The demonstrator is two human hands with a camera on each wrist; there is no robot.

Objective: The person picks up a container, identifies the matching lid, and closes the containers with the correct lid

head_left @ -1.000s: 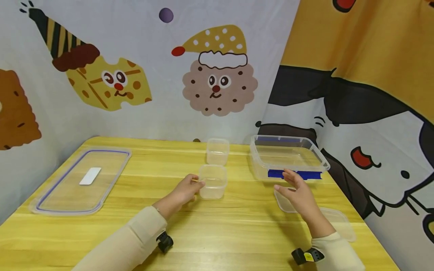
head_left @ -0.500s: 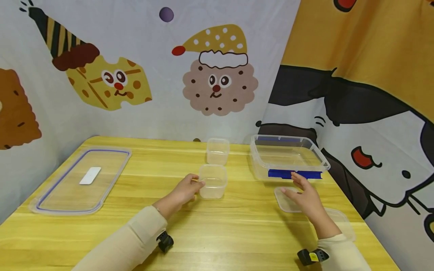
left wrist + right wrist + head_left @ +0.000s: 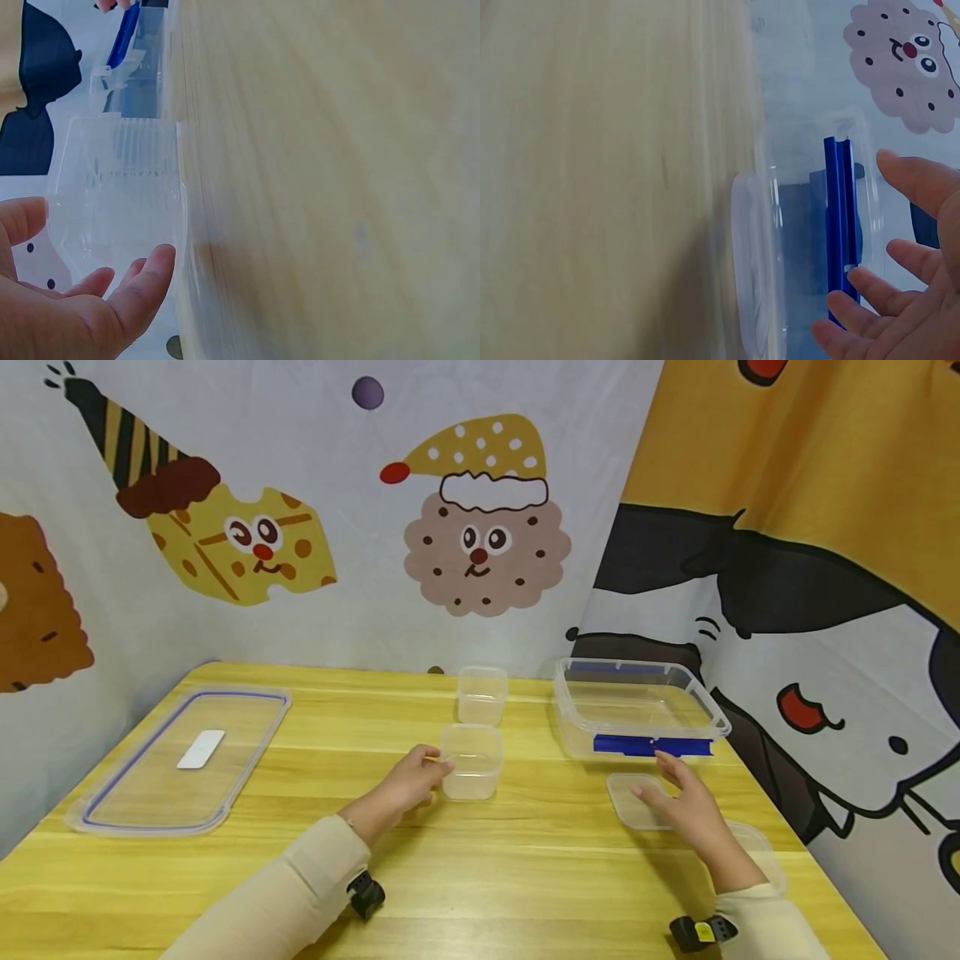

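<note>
In the head view my left hand (image 3: 408, 783) is at the left side of the nearer small clear plastic container (image 3: 471, 764), its fingertips against or very near the wall. The left wrist view shows the fingers (image 3: 142, 289) loosely spread beside that container. A second small container (image 3: 482, 696) stands just behind it. My right hand (image 3: 693, 810) hovers with spread fingers over a small clear lid (image 3: 637, 802), in front of the large clear box (image 3: 637, 718) with its blue clasp (image 3: 622, 745). From the right wrist view, the right hand holds nothing.
On the left of the wooden table (image 3: 360, 893) lies a large clear lid (image 3: 255, 768) with a blue seal and a white label (image 3: 201, 749). Another clear lid (image 3: 757, 852) lies near the right edge, partly behind the right forearm. A printed curtain (image 3: 360, 610) hangs behind the table.
My right hand has moved right and slightly toward me, uncovering more of the small lid and the blue clasp. The left hand and both small containers have stayed put.
</note>
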